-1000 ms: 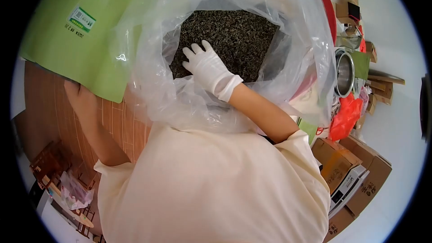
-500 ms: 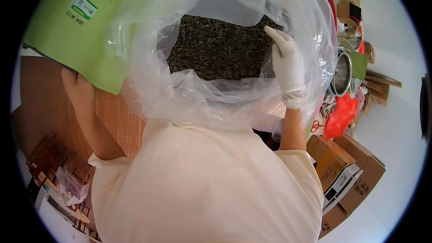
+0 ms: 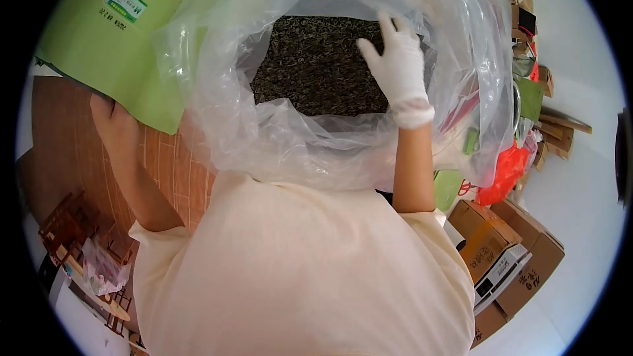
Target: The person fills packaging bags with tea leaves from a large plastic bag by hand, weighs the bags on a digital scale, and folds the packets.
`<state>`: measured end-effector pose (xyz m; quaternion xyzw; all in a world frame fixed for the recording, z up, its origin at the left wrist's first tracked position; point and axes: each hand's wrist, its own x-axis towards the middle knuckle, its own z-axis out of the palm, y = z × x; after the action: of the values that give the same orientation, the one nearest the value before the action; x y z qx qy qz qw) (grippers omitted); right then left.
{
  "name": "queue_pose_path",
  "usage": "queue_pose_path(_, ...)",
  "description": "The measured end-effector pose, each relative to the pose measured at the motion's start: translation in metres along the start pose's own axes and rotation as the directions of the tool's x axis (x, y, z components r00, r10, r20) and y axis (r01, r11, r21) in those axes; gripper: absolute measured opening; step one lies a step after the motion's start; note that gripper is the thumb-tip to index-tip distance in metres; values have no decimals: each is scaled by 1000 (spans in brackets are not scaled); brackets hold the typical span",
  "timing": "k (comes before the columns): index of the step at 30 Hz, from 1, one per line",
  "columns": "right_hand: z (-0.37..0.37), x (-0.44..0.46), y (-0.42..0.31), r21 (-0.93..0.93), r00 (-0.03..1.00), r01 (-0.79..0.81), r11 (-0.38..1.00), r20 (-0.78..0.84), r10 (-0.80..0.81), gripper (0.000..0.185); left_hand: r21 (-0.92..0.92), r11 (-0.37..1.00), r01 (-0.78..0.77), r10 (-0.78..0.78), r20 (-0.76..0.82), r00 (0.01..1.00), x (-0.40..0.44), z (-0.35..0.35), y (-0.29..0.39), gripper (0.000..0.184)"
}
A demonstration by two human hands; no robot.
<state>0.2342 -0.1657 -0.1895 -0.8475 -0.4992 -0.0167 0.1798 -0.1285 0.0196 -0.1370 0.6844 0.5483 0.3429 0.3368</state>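
A clear plastic bag (image 3: 217, 92) lies spread open in front of my body, with dark dried leaves, like loose tea, (image 3: 316, 66) inside it. My right hand (image 3: 401, 69), in a white glove, is over the right side of the leaves, inside the bag's mouth. Its fingers are spread and hold nothing; whether the tips touch the leaves is unclear. At the left, my bare left hand (image 3: 112, 122) grips the lower edge of a green bag (image 3: 112, 46) bearing a printed label. Most of its fingers are hidden behind that edge.
Cardboard boxes (image 3: 491, 237) stand at the lower right, near a red plastic bag (image 3: 504, 175) and red-handled scissors (image 3: 465, 188). Wooden furniture (image 3: 69, 224) stands on the brown floor at the lower left, beside a light plastic bag (image 3: 102, 270).
My right hand has moved left from the bag's right side to over the leaves, and its fingers have spread. The plastic at the right has shifted outward. My left hand has stayed nearly still.
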Motion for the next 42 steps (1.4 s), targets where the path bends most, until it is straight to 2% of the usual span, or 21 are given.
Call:
queue_pose_path(2, 20, 6, -2, -142, 991, 117, 983, 79, -106, 70, 6, 1000, -5, 5, -15, 1000, 0, 0, 1, 30)
queue_pose_path(3, 16, 6, -15, -170, 984, 87, 982, 166, -59, 80, 6, 1000, -11, 11, 1, 1000, 0, 0, 1, 30)
queue_pose_path(4, 14, 7, -22, -155, 963, 110, 982, 261, -66, 77, 5, 1000, -16, 16, 16, 1000, 1, 0, 2, 30)
queue_pose_path(8, 10, -17, -27, 31, 909, 229, 973, 350, -225, 61, -50, 998, -29, 28, -22, 999, 0, 7, 8, 23)
queue_pose_path(10, -2, -26, -21, 192, 833, 250, 949, 457, -312, 55, -19, 989, -147, 147, -3, 989, 0, 6, 6, 23)
queue_pose_path(12, -18, -31, -14, 263, 833, 218, 940, 452, -320, 47, -19, 995, -100, 100, -1, 995, 3, 2, -1, 23)
queue_pose_path(14, -35, -35, -2, 177, 956, 157, 972, 218, -194, 49, -14, 998, -55, 55, 2, 998, 3, -1, -8, 24)
queue_pose_path(16, -43, -40, 11, 210, 992, -8, 978, 122, -18, 49, -25, 1000, 0, 0, 9, 1000, 5, -3, -10, 23)
queue_pose_path(17, -49, -45, 17, 349, 984, -135, 927, 153, 85, 46, -27, 1000, -4, 4, 18, 1000, 5, 0, -7, 23)
queue_pose_path(18, -50, -46, 17, 346, 984, -142, 928, 149, 95, 46, -38, 999, -21, 21, 5, 1000, 5, 4, -1, 22)
queue_pose_path(20, -51, -48, 13, 97, 940, -239, 966, 272, 206, 41, -53, 998, -42, 42, -4, 999, 7, 8, 3, 22)
queue_pose_path(22, -47, -44, 2, 76, 957, -203, 976, 228, 182, 38, -69, 994, -87, 91, 60, 994, 9, 5, 3, 22)
queue_pose_path(25, -30, -23, -17, 143, 996, 64, 988, 48, -72, 34, -61, 997, -41, 45, 56, 997, 8, 7, 3, 21)
queue_pose_path(28, 2, 2, -46, 210, 947, 276, 938, 104, -302, 41, 2, 1000, 15, -15, 61, 998, 6, 10, 10, 22)
queue_pose_path(30, 43, 4, -60, 135, 913, 353, 926, 165, -372, 53, -29, 999, -40, 40, 25, 999, 2, 17, 20, 22)
queue_pose_path(32, 53, 2, -73, -22, 912, 357, 934, 225, -344, 49, -59, 995, -85, 84, -22, 996, -1, 16, 18, 22)
queue_pose_path(33, 51, 5, -75, -19, 907, 368, 930, 229, -354, 49, -58, 995, -84, 83, -11, 996, -1, 12, 11, 22)
queue_pose_path(35, 47, 11, -78, -35, 852, 352, 936, 426, -304, 43, -57, 996, -72, 72, -7, 997, -3, 8, 1, 23)
queue_pose_path(36, 49, 11, -75, -36, 848, 358, 933, 431, -309, 43, -75, 996, -51, 51, 3, 999, -2, 9, -2, 23)
queue_pose_path(39, 56, 9, -59, 164, 917, 265, 950, 261, -301, 18, -64, 997, -33, 34, 3, 999, -6, 12, 0, 22)
queue_pose_path(42, 45, 3, -43, 418, 976, 108, 902, 129, -176, 12, -56, 996, -70, 70, -14, 997, -5, 15, -5, 22)
